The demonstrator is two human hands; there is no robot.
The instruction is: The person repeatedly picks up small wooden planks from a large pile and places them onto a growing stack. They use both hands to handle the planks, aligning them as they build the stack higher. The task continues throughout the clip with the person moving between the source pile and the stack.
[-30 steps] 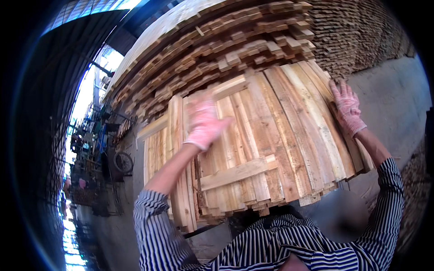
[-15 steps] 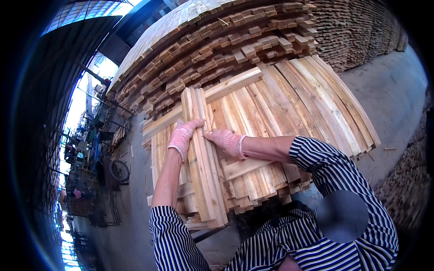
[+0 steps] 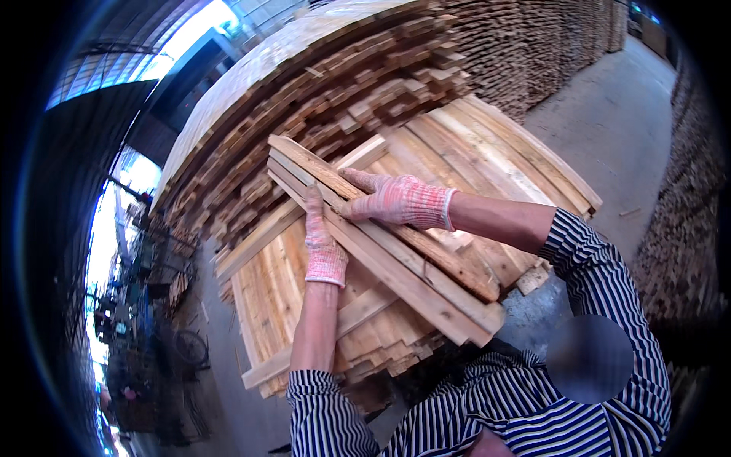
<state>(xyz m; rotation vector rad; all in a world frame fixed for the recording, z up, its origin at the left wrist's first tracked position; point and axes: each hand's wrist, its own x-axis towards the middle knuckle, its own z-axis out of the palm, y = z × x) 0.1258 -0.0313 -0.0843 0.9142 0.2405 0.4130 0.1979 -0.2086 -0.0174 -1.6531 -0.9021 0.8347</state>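
Big stacks of sawn wood take up the far side of the shed, with more piled up past them on the right. Right between my hands are a few loose sticks, bunched together and slanting across: one end up by the stacks, the other down toward my striped shirt. Left hand is closed on their left side, thumb and fingers pointing up and away. Right hand grips from the other side, palm over the upper edge. Both are in pinkish knit gloves, so fingers are a bit hard to make out. Under all that is a low pile of boards laid side by side, with crosspieces running over the left part. Grey floor shows beyond its right edge. Off to the left it's dark and smeary, but that looks like a wheel near the clutter, with bright daylight behind.
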